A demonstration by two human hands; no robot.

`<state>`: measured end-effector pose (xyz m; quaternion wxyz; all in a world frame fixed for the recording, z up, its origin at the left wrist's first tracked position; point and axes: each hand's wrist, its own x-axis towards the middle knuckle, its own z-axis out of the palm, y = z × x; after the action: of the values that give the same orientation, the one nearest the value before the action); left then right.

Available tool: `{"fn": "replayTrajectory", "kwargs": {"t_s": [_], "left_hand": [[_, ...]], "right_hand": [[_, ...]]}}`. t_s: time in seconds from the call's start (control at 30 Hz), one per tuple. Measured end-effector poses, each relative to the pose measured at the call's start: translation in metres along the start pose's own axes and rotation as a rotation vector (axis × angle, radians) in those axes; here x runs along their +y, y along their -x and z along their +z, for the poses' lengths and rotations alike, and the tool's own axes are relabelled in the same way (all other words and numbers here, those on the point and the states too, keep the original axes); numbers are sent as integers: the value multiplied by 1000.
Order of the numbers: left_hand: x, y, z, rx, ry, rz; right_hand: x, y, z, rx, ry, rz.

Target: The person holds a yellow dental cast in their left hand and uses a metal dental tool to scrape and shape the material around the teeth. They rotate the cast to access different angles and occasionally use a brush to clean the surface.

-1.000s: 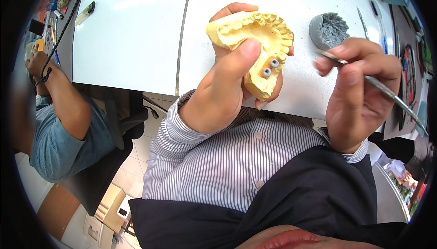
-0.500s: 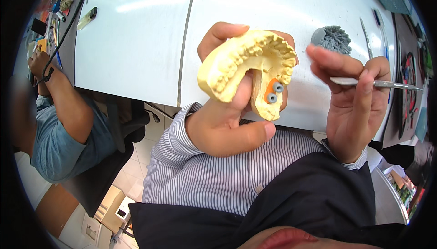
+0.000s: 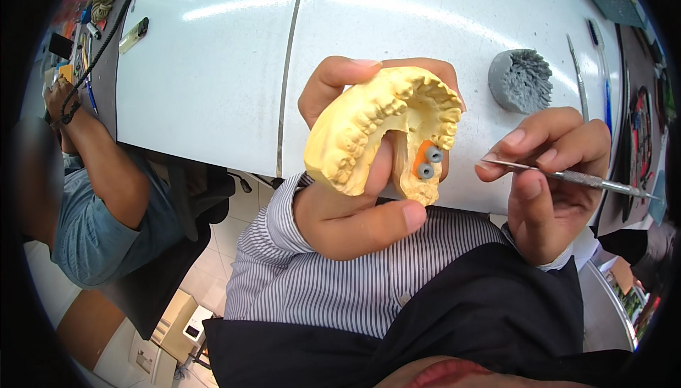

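My left hand (image 3: pixel 355 225) is closed round a yellow plaster dental model (image 3: pixel 340 132), holding it up with the teeth facing me. On the model's right side, an orange patch (image 3: pixel 420 155) carries two grey ring-shaped posts (image 3: pixel 430 162). To the right, my right hand (image 3: pixel 553 182) pinches a thin metal dental carver (image 3: pixel 589 181) between thumb and fingers. Its slim end points left toward the model, apart from it. Beyond that hand a grey cylinder with a bristly top (image 3: pixel 521 81) stands on the white table (image 3: pixel 213 90).
A second metal hand tool (image 3: pixel 578 76) and a blue-handled brush (image 3: pixel 601 62) lie at the far right. A small clear lighter-like object (image 3: pixel 134 35) is on the left of the table. Another person (image 3: pixel 106 196) sits at the left, beside a cluttered bench.
My right hand has turned the carver, so its thin end now faces the model instead of the broad blade. The model sits slightly lower in view, and the grey cylinder shows fully.
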<state>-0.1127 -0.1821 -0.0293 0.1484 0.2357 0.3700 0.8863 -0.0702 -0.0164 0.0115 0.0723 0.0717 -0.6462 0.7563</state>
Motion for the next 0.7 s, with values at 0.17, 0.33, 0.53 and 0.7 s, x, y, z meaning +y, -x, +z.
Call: {"fn": "replayTrajectory", "kwargs": {"t_s": [0.17,0.33,0.53,0.7], "left_hand": [[2,3,0,66,-3,-55],[4,-1,1,111,-153,-144],[6,-4,4,121,294,-363],[3,-3,-9,-60,543,-582]], "right_hand": [[5,1,-6,-209,160,-111],[0,4,1,-259,336,-171],[2,2,1,-308,423,-242],[3,-2,1,-296,507,-322]]}}
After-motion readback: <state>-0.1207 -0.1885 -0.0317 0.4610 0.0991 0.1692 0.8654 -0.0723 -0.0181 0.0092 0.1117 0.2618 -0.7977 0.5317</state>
